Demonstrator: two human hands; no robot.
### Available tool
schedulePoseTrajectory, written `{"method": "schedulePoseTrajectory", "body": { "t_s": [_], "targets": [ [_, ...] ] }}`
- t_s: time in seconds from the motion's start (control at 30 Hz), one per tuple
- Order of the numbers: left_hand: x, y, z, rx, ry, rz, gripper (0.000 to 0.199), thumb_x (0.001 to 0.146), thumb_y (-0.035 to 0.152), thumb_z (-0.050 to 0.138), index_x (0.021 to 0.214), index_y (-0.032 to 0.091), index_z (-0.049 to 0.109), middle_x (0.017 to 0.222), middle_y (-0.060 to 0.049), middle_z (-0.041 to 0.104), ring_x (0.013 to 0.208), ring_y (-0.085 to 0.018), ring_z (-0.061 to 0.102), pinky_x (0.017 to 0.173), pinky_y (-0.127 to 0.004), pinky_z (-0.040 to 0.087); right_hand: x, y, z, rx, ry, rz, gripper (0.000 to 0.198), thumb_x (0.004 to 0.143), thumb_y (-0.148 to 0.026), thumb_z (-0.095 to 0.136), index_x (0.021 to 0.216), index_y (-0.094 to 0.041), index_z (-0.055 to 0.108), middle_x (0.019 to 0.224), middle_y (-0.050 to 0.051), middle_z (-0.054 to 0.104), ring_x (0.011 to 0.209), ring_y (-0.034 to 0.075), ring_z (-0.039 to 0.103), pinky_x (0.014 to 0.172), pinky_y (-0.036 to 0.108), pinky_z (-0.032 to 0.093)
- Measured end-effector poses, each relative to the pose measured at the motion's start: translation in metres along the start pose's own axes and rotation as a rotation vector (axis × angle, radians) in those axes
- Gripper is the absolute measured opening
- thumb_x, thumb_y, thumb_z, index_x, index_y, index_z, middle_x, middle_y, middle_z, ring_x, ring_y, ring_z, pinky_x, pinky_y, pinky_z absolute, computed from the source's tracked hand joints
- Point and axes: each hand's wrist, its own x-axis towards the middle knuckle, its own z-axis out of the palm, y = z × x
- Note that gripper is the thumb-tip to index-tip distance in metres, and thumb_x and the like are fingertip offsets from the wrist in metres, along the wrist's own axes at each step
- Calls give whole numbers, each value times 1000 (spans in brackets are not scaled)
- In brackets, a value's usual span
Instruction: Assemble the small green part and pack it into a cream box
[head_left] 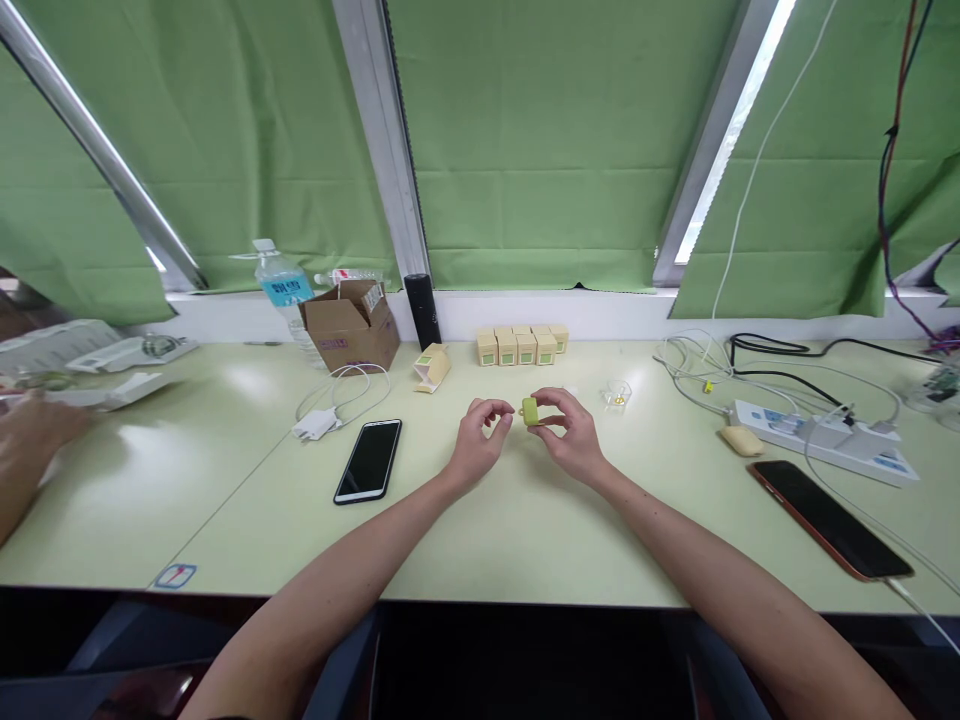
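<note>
A small olive-green case [530,411] with a little loop on its left side is held above the table between the thumb and fingers of my right hand [571,436]. My left hand [480,440] is just left of the case, thumb and forefinger curled together in a pinch close to the loop. Whether those fingertips hold something tiny is too small to tell. Beyond my hands stands a row of several small cardboard boxes [525,347] with green labels. An opened small box [432,369] lies tilted to their left.
A phone [368,461] and white charger [316,424] lie left. Behind stand a brown carton [351,330], water bottle [283,285] and black cylinder [422,312]. Rightward are a clear container [616,394], power strip [821,440], cables and another phone [829,517]. Another person's hand [34,440] is far left.
</note>
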Motion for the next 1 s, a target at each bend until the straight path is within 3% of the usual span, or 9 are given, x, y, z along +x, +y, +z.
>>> {"method": "schedulePoseTrajectory", "body": {
  "t_s": [0.43,0.7,0.87,1.0],
  "targets": [
    [4,1,4,-162,-75,-134,21,89,38,64,81,18,64,80,-3,65,77,-16,56,76,-30,46,-2,0,4,18,-21,-34,30,83,-20,68,113,-27,65,113,6,66,101,21,68,74,37,69],
    [7,0,3,-245,-33,-193,23,90,39,61,79,19,60,74,-1,63,73,-15,58,73,-29,47,1,1,2,-8,3,14,31,83,-22,69,114,-27,64,113,6,65,103,22,68,73,36,68],
    [8,-14,-1,-192,-9,-213,15,87,27,60,100,20,60,90,-5,72,91,-20,67,78,-32,47,0,7,-1,-117,-4,-56,36,88,-21,65,124,-28,61,118,8,61,106,24,66,74,40,69],
    [4,-12,-6,-27,-59,-66,43,80,15,63,122,25,57,121,-8,70,120,-25,59,95,-40,45,-2,12,-2,-228,-13,-129,41,92,-20,61,132,-29,58,120,10,58,109,26,65,80,45,70]
  ]
}}
